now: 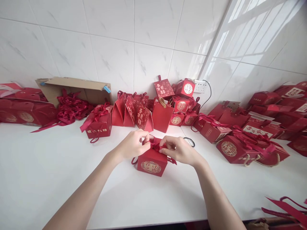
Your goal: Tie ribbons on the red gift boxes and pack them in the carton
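Observation:
A red gift box [153,162] with a round gold emblem on its front stands upright on the white table, straight in front of me. On its top sits a dark red ribbon [156,146] gathered in a bow or knot. My left hand [134,144] pinches the ribbon from the left side. From the right, my right hand [178,149] closes its fingers on the ribbon's other side. Ribbon tails and a cord loop hang at the box's sides. The exact shape of the knot is partly hidden by my fingers.
Red gift boxes and bags [163,115] stand along the wall. An open cardboard box [72,82] with piled red ribbons [72,107] is at back left. More ribboned boxes [236,151] crowd the right. A black loop [189,142] lies behind my right hand.

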Demonstrator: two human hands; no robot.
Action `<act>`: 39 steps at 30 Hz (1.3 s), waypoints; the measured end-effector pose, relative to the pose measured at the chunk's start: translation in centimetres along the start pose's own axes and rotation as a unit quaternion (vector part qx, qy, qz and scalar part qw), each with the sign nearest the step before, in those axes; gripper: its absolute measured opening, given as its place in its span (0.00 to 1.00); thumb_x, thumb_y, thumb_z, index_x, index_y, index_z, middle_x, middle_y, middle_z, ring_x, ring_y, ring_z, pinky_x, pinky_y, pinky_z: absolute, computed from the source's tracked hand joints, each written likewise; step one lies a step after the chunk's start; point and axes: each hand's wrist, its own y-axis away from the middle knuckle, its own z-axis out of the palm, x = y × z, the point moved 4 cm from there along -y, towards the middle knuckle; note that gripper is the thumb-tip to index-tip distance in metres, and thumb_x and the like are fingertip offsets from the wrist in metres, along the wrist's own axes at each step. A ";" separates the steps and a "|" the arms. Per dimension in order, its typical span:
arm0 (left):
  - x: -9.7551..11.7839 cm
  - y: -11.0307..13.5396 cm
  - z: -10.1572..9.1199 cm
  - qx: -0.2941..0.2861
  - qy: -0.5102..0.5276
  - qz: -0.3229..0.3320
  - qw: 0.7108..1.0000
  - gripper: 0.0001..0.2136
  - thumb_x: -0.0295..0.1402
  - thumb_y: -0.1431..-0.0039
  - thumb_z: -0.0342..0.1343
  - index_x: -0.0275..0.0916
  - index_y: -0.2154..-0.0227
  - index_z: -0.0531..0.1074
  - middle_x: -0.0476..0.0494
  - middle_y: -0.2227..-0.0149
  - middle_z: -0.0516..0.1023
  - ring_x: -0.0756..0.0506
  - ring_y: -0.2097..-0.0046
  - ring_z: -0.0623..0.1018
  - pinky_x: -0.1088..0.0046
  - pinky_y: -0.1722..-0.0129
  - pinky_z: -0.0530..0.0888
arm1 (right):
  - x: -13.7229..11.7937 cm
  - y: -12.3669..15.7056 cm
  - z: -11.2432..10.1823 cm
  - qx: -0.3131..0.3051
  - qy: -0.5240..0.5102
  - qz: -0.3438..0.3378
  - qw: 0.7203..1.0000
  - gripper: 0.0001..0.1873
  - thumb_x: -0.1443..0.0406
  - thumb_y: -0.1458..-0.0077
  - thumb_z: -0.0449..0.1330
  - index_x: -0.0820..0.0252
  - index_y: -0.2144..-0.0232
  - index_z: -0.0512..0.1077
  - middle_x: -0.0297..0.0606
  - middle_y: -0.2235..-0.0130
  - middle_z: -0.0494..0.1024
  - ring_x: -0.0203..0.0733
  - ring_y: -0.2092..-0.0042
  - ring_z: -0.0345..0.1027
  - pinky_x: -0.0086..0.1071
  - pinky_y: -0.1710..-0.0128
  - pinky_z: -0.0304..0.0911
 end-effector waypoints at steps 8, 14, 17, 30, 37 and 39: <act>-0.4 -0.2 0.1 -0.030 0.006 0.016 0.999 0.07 0.31 0.53 0.50 0.40 0.82 0.60 0.46 0.71 0.73 0.40 0.59 0.74 0.68 0.62 0.68 | -0.2 0.3 -0.3 0.005 -0.025 -0.048 0.999 0.09 0.70 0.47 0.51 0.59 0.69 0.71 0.29 0.78 0.68 0.30 0.77 0.58 0.26 0.75 0.57; -0.4 -0.4 0.3 -0.044 0.000 0.030 0.999 0.07 0.30 0.53 0.50 0.40 0.82 0.59 0.48 0.73 0.70 0.44 0.65 0.71 0.69 0.64 0.67 | -0.8 0.0 0.4 0.036 -0.108 0.030 0.993 0.18 0.56 0.42 0.52 0.62 0.77 0.69 0.35 0.76 0.72 0.32 0.76 0.62 0.26 0.76 0.59; -0.2 -0.3 0.3 -0.052 -0.010 0.035 0.998 0.08 0.29 0.52 0.48 0.39 0.82 0.56 0.48 0.71 0.70 0.45 0.66 0.70 0.70 0.65 0.65 | -0.9 0.0 0.6 0.041 -0.101 0.045 0.993 0.13 0.56 0.49 0.60 0.61 0.74 0.69 0.31 0.77 0.70 0.31 0.76 0.60 0.25 0.78 0.57; -0.5 -0.4 0.6 -0.068 0.012 0.026 0.997 0.07 0.29 0.53 0.50 0.40 0.83 0.59 0.46 0.67 0.70 0.43 0.62 0.70 0.70 0.63 0.65 | -0.9 0.5 0.3 -0.009 -0.095 0.015 0.995 0.06 0.69 0.46 0.51 0.59 0.68 0.69 0.26 0.80 0.69 0.29 0.83 0.59 0.24 0.80 0.58; -0.4 -0.4 0.7 -0.073 0.012 0.011 0.997 0.08 0.30 0.52 0.50 0.40 0.82 0.59 0.46 0.65 0.68 0.43 0.61 0.70 0.70 0.62 0.65 | -1.1 0.0 0.6 0.055 -0.103 0.036 0.992 0.14 0.60 0.44 0.53 0.61 0.77 0.69 0.34 0.75 0.73 0.32 0.76 0.64 0.26 0.76 0.59; -0.5 -0.4 0.7 -0.073 0.016 0.008 0.997 0.08 0.31 0.52 0.50 0.39 0.82 0.59 0.46 0.66 0.67 0.43 0.61 0.69 0.70 0.62 0.64 | -0.7 -0.1 0.7 0.072 -0.104 0.055 0.990 0.14 0.58 0.46 0.56 0.61 0.77 0.67 0.33 0.76 0.71 0.32 0.75 0.63 0.26 0.76 0.58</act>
